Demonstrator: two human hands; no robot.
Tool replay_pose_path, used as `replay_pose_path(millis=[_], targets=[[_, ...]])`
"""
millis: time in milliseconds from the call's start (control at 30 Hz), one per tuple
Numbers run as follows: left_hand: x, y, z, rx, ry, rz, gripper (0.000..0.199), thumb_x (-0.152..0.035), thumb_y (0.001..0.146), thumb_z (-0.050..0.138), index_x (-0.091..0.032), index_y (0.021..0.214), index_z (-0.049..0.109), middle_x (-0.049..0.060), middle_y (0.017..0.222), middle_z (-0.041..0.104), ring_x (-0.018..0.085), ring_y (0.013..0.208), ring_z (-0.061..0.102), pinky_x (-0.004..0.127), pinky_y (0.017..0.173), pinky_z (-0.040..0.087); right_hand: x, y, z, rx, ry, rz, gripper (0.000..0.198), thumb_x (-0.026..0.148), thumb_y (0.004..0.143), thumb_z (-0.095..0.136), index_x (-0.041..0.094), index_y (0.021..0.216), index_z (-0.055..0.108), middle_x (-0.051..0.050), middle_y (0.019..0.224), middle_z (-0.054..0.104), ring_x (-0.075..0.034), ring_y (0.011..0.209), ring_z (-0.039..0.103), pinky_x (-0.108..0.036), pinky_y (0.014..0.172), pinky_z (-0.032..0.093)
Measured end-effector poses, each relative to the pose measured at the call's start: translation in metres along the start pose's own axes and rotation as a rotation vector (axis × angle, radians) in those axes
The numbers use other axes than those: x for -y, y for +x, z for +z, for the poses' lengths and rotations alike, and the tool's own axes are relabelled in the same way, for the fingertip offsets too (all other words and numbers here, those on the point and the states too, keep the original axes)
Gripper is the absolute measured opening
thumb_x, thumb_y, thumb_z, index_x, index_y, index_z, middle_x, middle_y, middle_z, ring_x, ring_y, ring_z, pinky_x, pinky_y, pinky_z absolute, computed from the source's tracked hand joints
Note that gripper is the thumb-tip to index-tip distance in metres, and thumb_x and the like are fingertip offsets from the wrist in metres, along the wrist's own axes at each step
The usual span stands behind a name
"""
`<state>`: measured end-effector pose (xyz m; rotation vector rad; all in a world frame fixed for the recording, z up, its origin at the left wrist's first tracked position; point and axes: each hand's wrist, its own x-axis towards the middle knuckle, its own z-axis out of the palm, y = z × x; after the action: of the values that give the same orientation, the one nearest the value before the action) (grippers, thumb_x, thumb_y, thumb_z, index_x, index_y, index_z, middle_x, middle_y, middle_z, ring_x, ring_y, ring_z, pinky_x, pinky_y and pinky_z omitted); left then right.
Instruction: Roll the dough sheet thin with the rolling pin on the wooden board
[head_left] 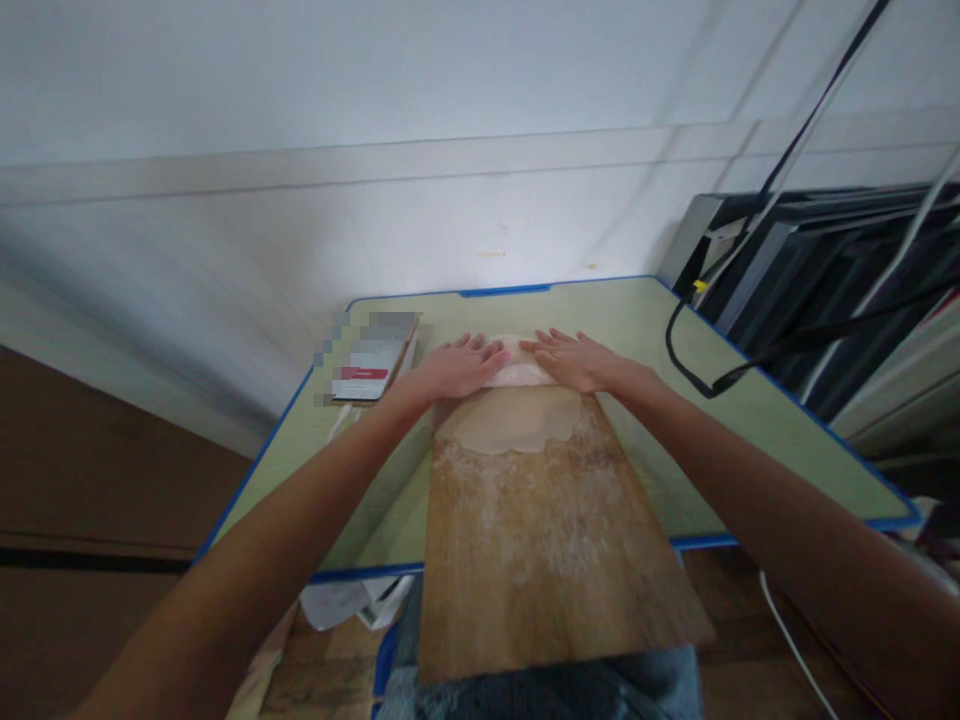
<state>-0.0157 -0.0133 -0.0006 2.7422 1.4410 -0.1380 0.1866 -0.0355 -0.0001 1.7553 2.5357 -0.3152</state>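
Note:
A flattened sheet of dough [510, 420] lies on the far part of a wooden board [525, 540]. At its far edge is a pale, floury roll [521, 372] that looks like dough rolled up; whether a rolling pin is inside is hidden. My left hand [466, 368] rests on the roll's left end with its fingers stretched out. On the right end lies my right hand [574, 360], palm down and fingers spread forward. Both palms cover the ends of the roll.
The board sits on a light green table [675, 450] with a blue edge and overhangs toward my lap. A phone or tablet [371, 360], partly blurred, stands at the left. A black cable [709, 380] loops over the right side, near stacked dark panels [810, 270].

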Motion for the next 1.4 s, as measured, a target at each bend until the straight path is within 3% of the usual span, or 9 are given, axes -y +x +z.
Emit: replay_pose_path(millis=[233,400,533,900,1067,1167,1300,1400], targets=[[-0.015,-0.026,-0.006,0.032,-0.022,0.005,0.059,-0.044,0.098,0.007,-0.014,0.145,0.027,0.011,0.150,0.031,0.017,0.139,0.025,0.029,0.110,0.019,0.003,-0.013,0.004,-0.018,0.012,-0.095,0.057,0.039,0.095,0.014,0.017,0.146,0.030,-0.007,0.153,0.025,-0.021,0.140,0.019,-0.040,0.113,0.018],[-0.027,-0.045,-0.012,0.041,-0.030,0.009,0.059,-0.044,0.098,0.009,-0.013,0.146,0.025,0.011,0.151,0.029,0.018,0.140,0.024,0.034,0.111,0.017,0.008,-0.028,0.000,-0.007,0.052,-0.132,0.056,0.039,0.095,0.013,0.021,0.146,0.031,-0.003,0.151,0.028,-0.018,0.139,0.022,-0.037,0.113,0.020],[-0.038,-0.062,-0.011,0.030,-0.066,-0.016,0.061,-0.048,0.097,0.010,-0.013,0.147,0.021,0.012,0.153,0.023,0.021,0.140,0.025,0.035,0.110,0.023,0.011,-0.044,-0.001,0.038,0.128,-0.156,0.057,0.041,0.095,0.012,0.021,0.146,0.028,-0.001,0.152,0.024,-0.016,0.139,0.022,-0.036,0.113,0.019],[-0.063,-0.100,0.011,-0.174,0.027,-0.015,0.068,-0.056,0.093,0.025,-0.013,0.145,0.026,0.019,0.153,0.021,0.033,0.141,0.015,0.045,0.111,0.021,0.019,-0.080,0.012,-0.095,0.188,-0.263,0.055,0.041,0.094,0.022,0.019,0.143,0.037,-0.006,0.150,0.029,-0.018,0.138,0.025,-0.042,0.113,0.021],[-0.059,-0.076,0.006,-0.164,0.016,-0.054,0.059,-0.048,0.097,0.022,-0.013,0.143,0.032,0.017,0.150,0.031,0.028,0.137,0.031,0.043,0.111,0.022,0.021,-0.061,0.010,-0.102,0.116,-0.198,0.054,0.041,0.096,0.018,0.021,0.144,0.034,-0.005,0.151,0.030,-0.017,0.138,0.025,-0.039,0.112,0.023],[-0.049,-0.049,-0.001,-0.162,-0.005,-0.082,0.053,-0.045,0.099,0.019,-0.015,0.137,0.042,0.013,0.144,0.041,0.025,0.134,0.035,0.043,0.110,0.024,0.022,-0.037,0.007,-0.137,0.007,-0.092,0.052,0.039,0.097,0.018,0.019,0.140,0.041,-0.008,0.148,0.037,-0.018,0.137,0.030,-0.036,0.110,0.026],[-0.036,-0.015,-0.005,-0.172,-0.027,-0.127,0.050,-0.046,0.098,0.020,-0.020,0.122,0.055,0.009,0.132,0.055,0.022,0.126,0.045,0.037,0.102,0.035,0.022,-0.006,0.002,-0.196,-0.041,0.018,0.048,0.033,0.097,0.021,0.016,0.130,0.051,-0.012,0.139,0.050,-0.022,0.131,0.040,-0.037,0.105,0.032],[-0.030,0.007,-0.006,-0.184,-0.042,-0.217,0.050,-0.042,0.097,0.022,-0.015,0.112,0.061,0.014,0.119,0.062,0.026,0.114,0.056,0.038,0.093,0.044,0.022,0.010,-0.003,-0.224,-0.038,0.094,0.047,0.030,0.096,0.020,0.014,0.120,0.058,-0.016,0.127,0.059,-0.025,0.119,0.052,-0.038,0.097,0.040]])
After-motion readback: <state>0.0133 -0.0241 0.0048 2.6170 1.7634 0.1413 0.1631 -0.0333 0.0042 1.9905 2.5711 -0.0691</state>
